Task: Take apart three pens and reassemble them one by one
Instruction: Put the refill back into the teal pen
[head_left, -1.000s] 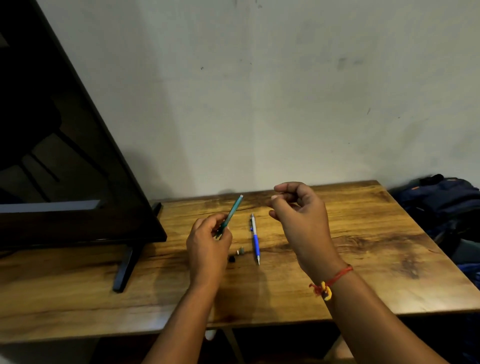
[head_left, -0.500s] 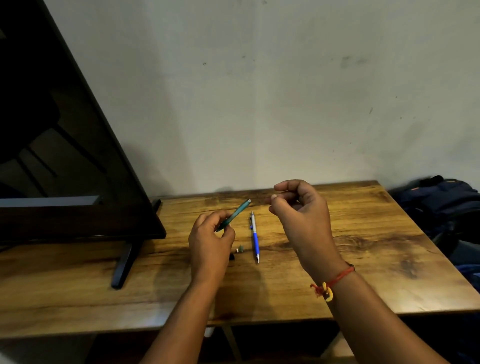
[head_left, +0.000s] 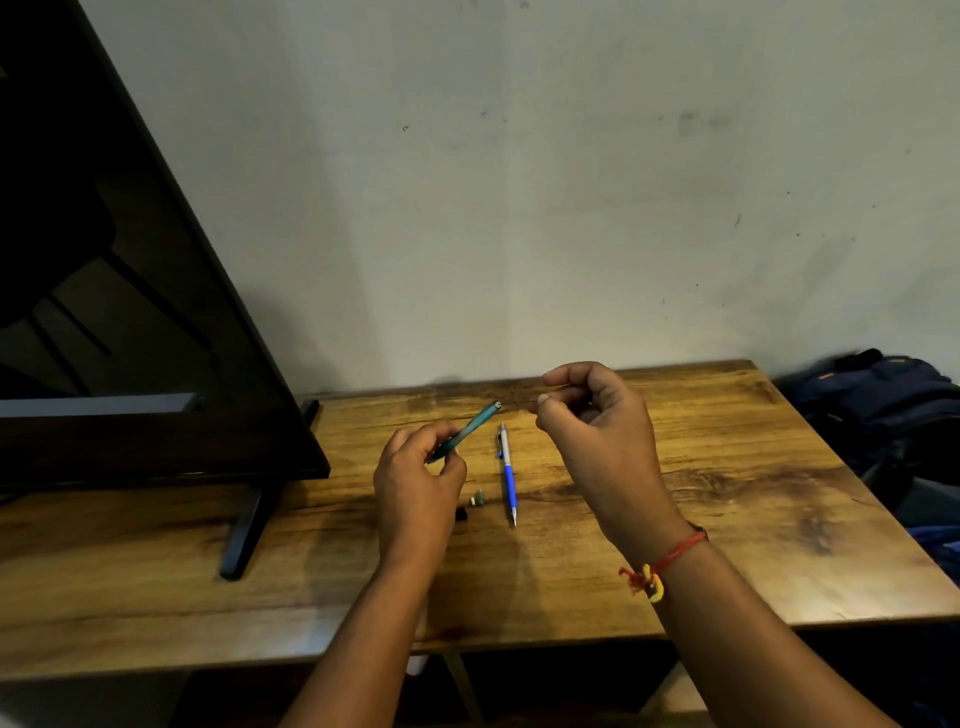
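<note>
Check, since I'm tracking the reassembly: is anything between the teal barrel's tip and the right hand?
Nothing visible: open air separates the teal barrel from the right hand; the blue pen lies below on the table.

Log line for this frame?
left hand: holds teal barrel | right hand: pinched, contents unclear | blue pen: on table | small parts: beside it

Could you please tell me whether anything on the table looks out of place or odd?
A tiny black part and a greyish part lie loose on the table between the left hand and the blue pen, probably pen pieces. Nothing else stands out.
</note>
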